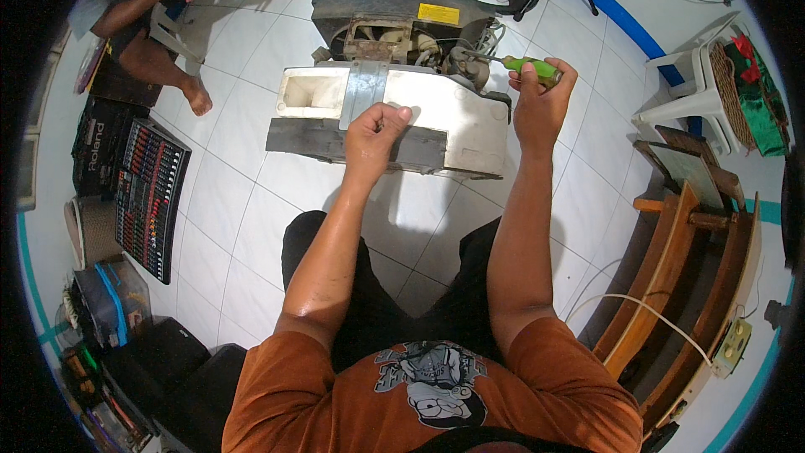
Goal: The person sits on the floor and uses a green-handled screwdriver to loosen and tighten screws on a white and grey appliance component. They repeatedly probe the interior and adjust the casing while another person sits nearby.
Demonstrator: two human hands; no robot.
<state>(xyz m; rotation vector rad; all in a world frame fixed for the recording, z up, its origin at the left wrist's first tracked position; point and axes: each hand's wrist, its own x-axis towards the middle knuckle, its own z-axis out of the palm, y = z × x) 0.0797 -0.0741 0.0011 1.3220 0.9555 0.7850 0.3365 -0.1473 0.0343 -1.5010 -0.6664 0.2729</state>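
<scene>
Evidently the work is at the screw-driving stage: a dismantled white air-conditioner unit (394, 109) lies on the tiled floor (251, 201) before the seated person, its motor and fan housing (402, 38) exposed at the far side. The left hand (375, 130) presses down in a fist on the casing's near edge, while the right hand (541, 101) has its fingers wrapped around a green-handled screwdriver (511, 65) whose tip points into the motor area. Judging by this, the next move calls for a steady casing and the tip seated squarely in the fastener.
</scene>
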